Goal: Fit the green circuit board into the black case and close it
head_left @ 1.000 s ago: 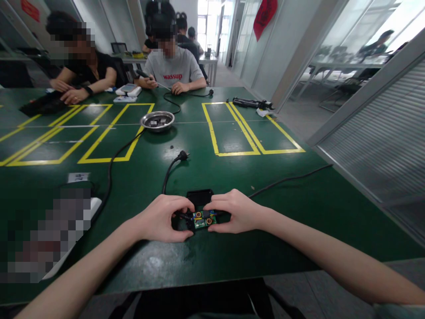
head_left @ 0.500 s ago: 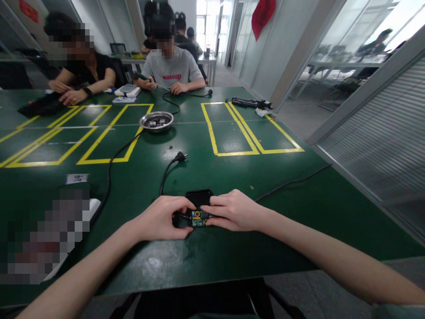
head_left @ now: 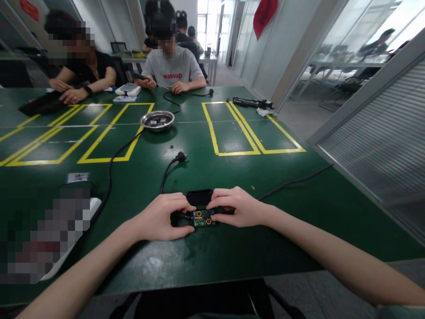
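A small green circuit board point(head_left: 203, 218) with round copper coils lies in a black casing on the green table point(head_left: 232, 177), right in front of me. My left hand point(head_left: 159, 217) grips its left end, fingers curled round it. My right hand point(head_left: 237, 206) pinches its right end with bent fingers. A black lid point(head_left: 199, 197) lies flat just behind the board, touching my fingertips. From the casing a black cable runs away to a plug point(head_left: 181, 156) lying on the table.
A steel bowl point(head_left: 157, 119) with small parts stands mid-table, with a second black cable point(head_left: 113, 164) leading past it. A thin cable point(head_left: 295, 180) runs off to the right edge. Two people sit at the far side, handling tools. A black tool point(head_left: 252, 103) lies far right.
My right hand has shifted up and back along the board's right end, its fingers now closer to the black lid. The board has tilted flatter. My left hand stays put.
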A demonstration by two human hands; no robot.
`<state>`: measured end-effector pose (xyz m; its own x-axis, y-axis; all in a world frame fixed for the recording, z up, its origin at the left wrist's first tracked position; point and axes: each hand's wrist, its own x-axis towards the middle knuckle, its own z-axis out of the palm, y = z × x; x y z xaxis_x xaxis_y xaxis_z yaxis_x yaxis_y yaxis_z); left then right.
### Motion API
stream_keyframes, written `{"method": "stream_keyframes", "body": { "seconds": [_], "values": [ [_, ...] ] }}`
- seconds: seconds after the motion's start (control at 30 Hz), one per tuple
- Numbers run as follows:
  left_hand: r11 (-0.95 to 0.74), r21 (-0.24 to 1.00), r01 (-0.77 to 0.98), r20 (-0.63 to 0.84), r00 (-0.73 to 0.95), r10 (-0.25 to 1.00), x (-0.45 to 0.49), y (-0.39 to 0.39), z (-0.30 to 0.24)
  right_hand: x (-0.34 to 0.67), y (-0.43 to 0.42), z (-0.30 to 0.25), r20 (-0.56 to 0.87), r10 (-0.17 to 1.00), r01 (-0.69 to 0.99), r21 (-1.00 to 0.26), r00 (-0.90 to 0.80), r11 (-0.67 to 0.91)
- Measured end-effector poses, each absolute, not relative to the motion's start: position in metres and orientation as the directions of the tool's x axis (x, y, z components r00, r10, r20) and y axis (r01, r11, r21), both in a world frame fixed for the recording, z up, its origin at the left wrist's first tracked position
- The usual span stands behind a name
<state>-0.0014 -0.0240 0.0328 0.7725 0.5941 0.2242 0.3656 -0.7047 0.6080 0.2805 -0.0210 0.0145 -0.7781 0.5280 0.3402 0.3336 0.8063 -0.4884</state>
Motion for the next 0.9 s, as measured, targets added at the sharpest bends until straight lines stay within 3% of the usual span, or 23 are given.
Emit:
{"method": "stream_keyframes", "body": {
  "seconds": [0.23, 0.43, 0.77, 0.9],
  "values": [
    [-0.626, 0.692, 0.358, 0.184, 0.752, 0.633, -0.003, -0.021, 0.037, 0.282, -0.019, 0.016, 0.267, 0.604, 0.298, -0.679, -0.751, 0.671],
    [-0.596, 0.724, 0.348, 0.132, 0.778, 0.615, 0.000, -0.025, 0.038, 0.287, -0.016, 0.023, 0.260, 0.538, 0.180, -0.753, -0.802, 0.633],
    [-0.530, 0.789, 0.311, 0.068, 0.813, 0.578, 0.001, -0.025, 0.042, 0.286, -0.025, 0.033, 0.226, 0.434, 0.259, -0.539, -0.872, 0.801],
    [-0.476, 0.834, 0.277, 0.030, 0.840, 0.541, 0.003, -0.027, 0.045, 0.283, -0.031, 0.034, 0.200, 0.393, 0.246, -0.512, -0.897, 0.823]
  ]
}}
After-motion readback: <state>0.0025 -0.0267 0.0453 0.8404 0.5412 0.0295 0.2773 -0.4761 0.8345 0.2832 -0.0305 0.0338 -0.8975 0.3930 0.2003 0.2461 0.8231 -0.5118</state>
